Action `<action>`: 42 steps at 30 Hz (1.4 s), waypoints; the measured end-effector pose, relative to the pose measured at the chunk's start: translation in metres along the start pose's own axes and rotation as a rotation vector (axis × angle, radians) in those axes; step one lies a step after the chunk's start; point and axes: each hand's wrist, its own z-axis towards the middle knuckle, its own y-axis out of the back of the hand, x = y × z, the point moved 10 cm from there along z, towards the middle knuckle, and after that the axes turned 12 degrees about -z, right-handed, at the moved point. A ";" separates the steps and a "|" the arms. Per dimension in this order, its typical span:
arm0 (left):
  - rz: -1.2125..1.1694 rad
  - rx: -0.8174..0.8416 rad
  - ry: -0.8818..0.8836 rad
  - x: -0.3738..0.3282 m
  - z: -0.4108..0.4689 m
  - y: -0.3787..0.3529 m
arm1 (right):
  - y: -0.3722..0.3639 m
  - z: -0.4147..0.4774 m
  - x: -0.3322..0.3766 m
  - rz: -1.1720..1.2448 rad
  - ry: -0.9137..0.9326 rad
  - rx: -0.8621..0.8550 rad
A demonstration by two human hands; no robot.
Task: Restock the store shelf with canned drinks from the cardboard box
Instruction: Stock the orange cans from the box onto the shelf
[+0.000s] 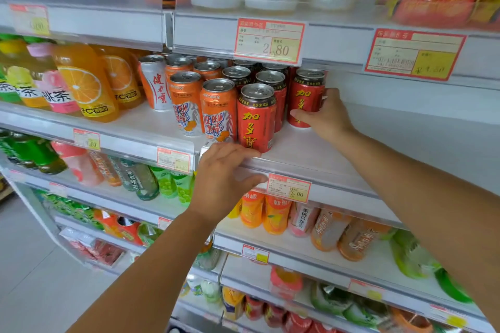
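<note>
A red metal drink can [305, 100] with yellow characters stands upright on the white store shelf [311, 149], at the right end of a cluster of cans. The right hand [328, 116] grips it, thumb across its lower front and fingers curled round its far side. Just to its left stand two more red cans of the same print, one at the front [257, 121] and one behind it [280, 100], making three whose red sides show. Farther back, about four dark-rimmed silver tops show, their bodies hidden.

Left of these are two orange "ICE PEAK" cans [219, 113] in front, with at least two orange cans behind, and one white-and-orange can [155, 86].

The left hand [224, 178] holds nothing. Its fingers are loosely spread, the tips resting on the shelf's clear front rail below the front red can.

Orange juice bottles [86, 84] at the left are blurred, and the red-bordered price tags [270, 40] are mostly unreadable.
</note>
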 end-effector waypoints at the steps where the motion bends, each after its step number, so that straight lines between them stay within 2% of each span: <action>1: -0.012 -0.004 -0.003 -0.001 0.000 0.000 | -0.001 0.003 0.000 -0.007 -0.004 -0.014; 9: -0.037 -0.029 -0.005 -0.001 -0.001 0.000 | -0.008 0.017 -0.005 -0.042 -0.023 -0.058; 16: -0.099 -0.043 -0.005 -0.004 -0.003 0.010 | 0.006 -0.001 -0.006 -0.008 -0.087 0.041; 19: -0.075 -0.157 -0.069 -0.009 -0.023 0.042 | 0.047 -0.060 0.033 -0.056 0.143 -0.111; 21: -0.033 -0.230 -0.055 0.001 -0.049 0.067 | 0.052 -0.113 0.068 0.048 0.332 -0.065; 24: -0.020 -0.226 0.197 0.063 -0.113 0.086 | 0.005 -0.197 0.110 0.197 0.475 0.308; 27: 0.021 -0.120 0.623 0.141 -0.210 0.078 | -0.084 -0.271 0.124 0.124 0.583 0.739; 30: 0.057 0.032 1.114 0.207 -0.350 0.062 | -0.210 -0.338 0.079 -0.091 0.500 1.167; 32: -0.002 0.094 1.367 0.230 -0.442 0.044 | -0.290 -0.379 0.024 -0.229 0.399 1.349; 34: -0.047 0.138 1.574 0.246 -0.522 0.022 | -0.359 -0.415 -0.031 -0.377 0.325 1.449; 36: -0.082 0.204 1.704 0.263 -0.590 -0.005 | -0.420 -0.449 -0.077 -0.483 0.279 1.500; 39: -0.104 0.253 1.801 0.303 -0.674 -0.051 | -0.509 -0.495 -0.148 -0.605 0.245 1.546; 42: -0.173 0.217 1.853 0.355 -0.742 -0.105 | -0.597 -0.538 -0.206 -0.628 0.272 1.583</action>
